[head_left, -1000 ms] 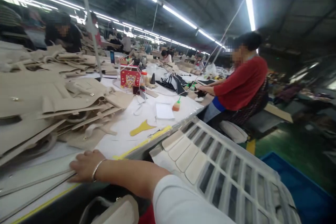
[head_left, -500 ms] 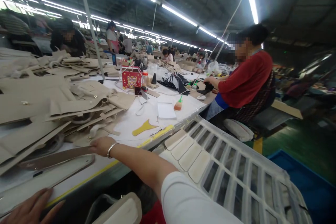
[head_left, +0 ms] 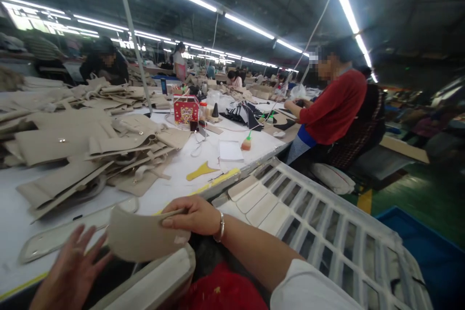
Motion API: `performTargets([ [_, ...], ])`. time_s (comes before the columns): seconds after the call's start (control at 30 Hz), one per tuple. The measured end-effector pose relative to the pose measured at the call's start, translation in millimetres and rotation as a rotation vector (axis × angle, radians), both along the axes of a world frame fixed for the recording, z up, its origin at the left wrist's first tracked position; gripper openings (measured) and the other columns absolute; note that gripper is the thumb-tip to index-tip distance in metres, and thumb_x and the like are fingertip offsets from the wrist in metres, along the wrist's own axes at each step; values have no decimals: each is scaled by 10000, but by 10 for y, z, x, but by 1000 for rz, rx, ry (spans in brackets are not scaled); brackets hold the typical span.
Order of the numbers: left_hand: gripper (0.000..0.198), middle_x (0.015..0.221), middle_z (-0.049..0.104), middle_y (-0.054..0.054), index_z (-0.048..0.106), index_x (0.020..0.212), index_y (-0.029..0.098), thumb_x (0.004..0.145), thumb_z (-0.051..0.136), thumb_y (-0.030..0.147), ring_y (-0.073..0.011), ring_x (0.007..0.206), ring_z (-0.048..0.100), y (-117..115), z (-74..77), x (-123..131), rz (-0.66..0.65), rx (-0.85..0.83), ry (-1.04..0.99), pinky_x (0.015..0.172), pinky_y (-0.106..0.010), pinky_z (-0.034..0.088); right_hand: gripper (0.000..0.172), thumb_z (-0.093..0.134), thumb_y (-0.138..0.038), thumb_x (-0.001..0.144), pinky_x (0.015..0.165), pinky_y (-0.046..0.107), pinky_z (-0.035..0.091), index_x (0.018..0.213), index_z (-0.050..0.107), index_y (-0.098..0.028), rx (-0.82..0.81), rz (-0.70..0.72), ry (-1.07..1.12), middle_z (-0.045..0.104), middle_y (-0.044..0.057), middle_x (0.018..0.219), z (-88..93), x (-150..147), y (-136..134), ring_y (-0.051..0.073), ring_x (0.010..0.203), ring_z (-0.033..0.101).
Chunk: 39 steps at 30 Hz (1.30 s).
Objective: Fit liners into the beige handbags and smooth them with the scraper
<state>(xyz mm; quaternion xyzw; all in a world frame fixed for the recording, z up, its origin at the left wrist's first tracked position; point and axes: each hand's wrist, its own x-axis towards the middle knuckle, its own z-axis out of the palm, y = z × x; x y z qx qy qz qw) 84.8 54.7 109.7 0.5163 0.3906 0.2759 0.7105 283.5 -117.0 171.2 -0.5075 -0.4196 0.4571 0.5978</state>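
Note:
My right hand (head_left: 199, 216), with a bangle at the wrist, pinches the edge of a curved beige leather-like panel (head_left: 143, 238) between thumb and fingers. The panel is held bent over the table's front edge. My left hand (head_left: 70, 269) is open at the lower left, fingers spread, close to the panel's left end; whether they touch is unclear. Behind it on the table lies a long pale rounded strip (head_left: 51, 243) with small metal studs. Below the panel, a pale piece with a beige rim (head_left: 163, 278) rests near my lap, partly hidden.
Beige bag pieces (head_left: 65, 138) are heaped at the left. A yellow piece (head_left: 201, 171), a white pad (head_left: 231, 150), a glue bottle (head_left: 246, 142) and a red box (head_left: 186, 110) lie ahead. On the right are a slatted plastic rack (head_left: 308, 196) and a co-worker in red (head_left: 332, 106).
My right hand has lifted the beige panel off the table and brought it right, toward me. My left hand has risen with its fingers spread, and the view has shifted slightly.

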Motion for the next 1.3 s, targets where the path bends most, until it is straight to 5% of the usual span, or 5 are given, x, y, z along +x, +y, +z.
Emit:
performTargets([
  [0.17, 603, 1067, 657, -70, 581, 1126, 244, 580, 787, 397, -251, 855, 641, -608, -189, -365, -85, -421, -59, 629, -290, 563, 286, 776, -312, 606, 539, 168, 412, 800, 659, -138, -145, 13, 407, 612, -22, 682, -433, -367, -490, 53, 559, 526],
  [0.4, 563, 951, 669, -44, 591, 1086, 196, 568, 808, 231, -185, 806, 646, -912, -408, -1062, 229, -387, 29, 664, -217, 556, 394, 766, -309, 633, 726, 244, 485, 944, 614, -121, -497, 151, 760, 648, 42, 817, -944, -403, -932, 114, 740, 621],
  [0.63, 438, 857, 662, 10, 627, 960, 185, 584, 790, 340, -119, 752, 605, -942, -326, -908, 341, -209, 165, 647, -150, 506, 382, 572, -532, 762, 483, 205, 467, 797, 568, -153, -590, 25, 66, 588, -11, 655, -1021, -220, -695, 96, 548, 555],
  [0.87, 438, 785, 637, 11, 649, 941, 170, 628, 713, 469, -126, 705, 565, -753, -348, -874, 301, 22, 511, 549, -161, 476, 342, 500, -459, 833, 472, 194, 358, 667, 554, -165, -612, 32, -464, 565, -13, 532, -1149, -50, -324, 85, 482, 517],
  [1.3, 446, 942, 655, -16, 639, 988, 185, 663, 683, 487, -152, 760, 575, -686, -371, -866, 241, -15, 630, 592, -188, 484, 339, 571, -448, 781, 487, 205, 265, 628, 615, -149, -616, -31, -632, 542, -21, 520, -1161, 1, -261, 71, 505, 439],
])
